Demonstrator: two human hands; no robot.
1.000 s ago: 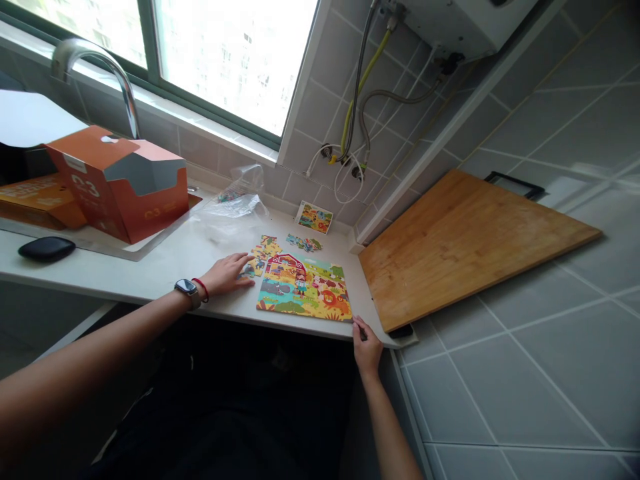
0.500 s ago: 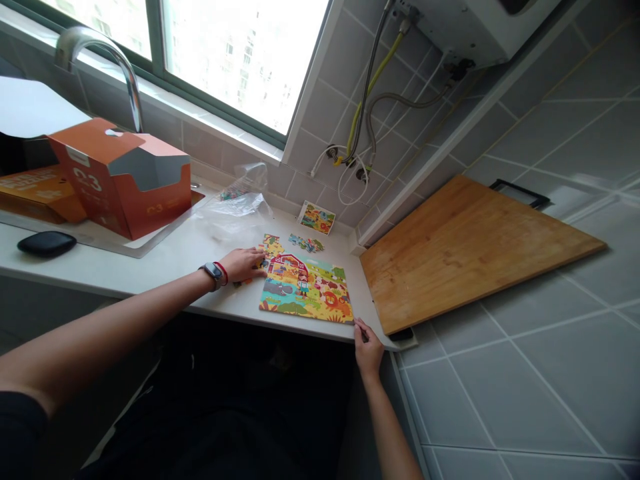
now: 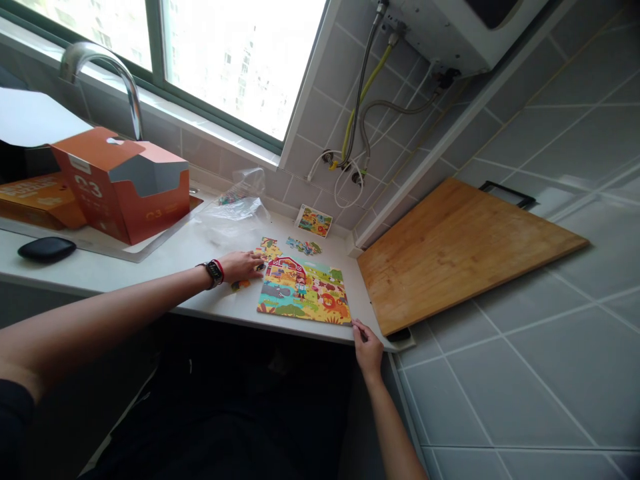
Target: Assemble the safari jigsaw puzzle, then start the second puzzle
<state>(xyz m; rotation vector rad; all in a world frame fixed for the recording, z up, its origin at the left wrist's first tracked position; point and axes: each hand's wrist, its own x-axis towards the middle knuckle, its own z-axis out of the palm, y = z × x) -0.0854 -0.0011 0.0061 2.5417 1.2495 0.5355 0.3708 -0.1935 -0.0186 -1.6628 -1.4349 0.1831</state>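
A colourful farm jigsaw puzzle (image 3: 305,292) lies near the front edge of the white counter (image 3: 165,260). My left hand (image 3: 243,265), with a watch and red band on the wrist, rests flat with fingers stretched over loose puzzle pieces (image 3: 269,249) at the puzzle's upper left corner. More loose pieces (image 3: 303,246) lie behind the puzzle. My right hand (image 3: 367,345) grips the counter's front edge just below the puzzle's right corner, thumb on top, fingers curled under.
An open orange box (image 3: 123,183) stands at the left, a flat orange box (image 3: 37,200) and a black case (image 3: 47,249) beside it. A clear plastic bag (image 3: 235,203), a small picture card (image 3: 313,221) and a tap (image 3: 103,67) are behind. A wooden board (image 3: 460,243) leans at the right.
My left hand slid right along the counter to the loose pieces at the puzzle's upper left corner. My right hand stayed on the counter edge.
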